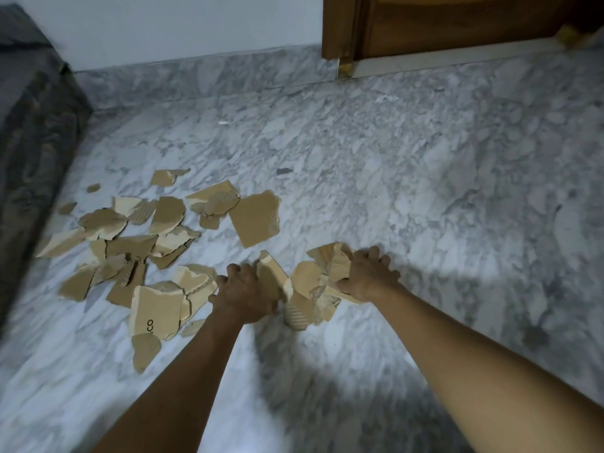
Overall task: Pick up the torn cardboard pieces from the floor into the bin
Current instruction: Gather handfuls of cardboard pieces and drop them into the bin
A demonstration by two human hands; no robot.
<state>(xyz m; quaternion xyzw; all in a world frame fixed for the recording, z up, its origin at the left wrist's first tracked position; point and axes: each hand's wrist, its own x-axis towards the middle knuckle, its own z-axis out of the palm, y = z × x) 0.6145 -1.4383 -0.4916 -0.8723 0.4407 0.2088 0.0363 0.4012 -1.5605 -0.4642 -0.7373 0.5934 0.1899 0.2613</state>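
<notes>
Several torn brown cardboard pieces (130, 243) lie scattered on the grey marble floor (392, 178), left of centre. A larger square piece (256, 219) lies apart at the heap's right edge. My left hand (243, 294) and my right hand (367, 273) each grip one side of a bunch of cardboard pieces (307, 289) held between them, low over the floor. Fingers of both hands are curled round the bunch. No bin is in view.
A dark grey covered bed or sofa (36, 132) stands along the left edge. A white wall runs at the back, with a wooden door (441, 24) at the top right. Bare marble floor spreads to the right.
</notes>
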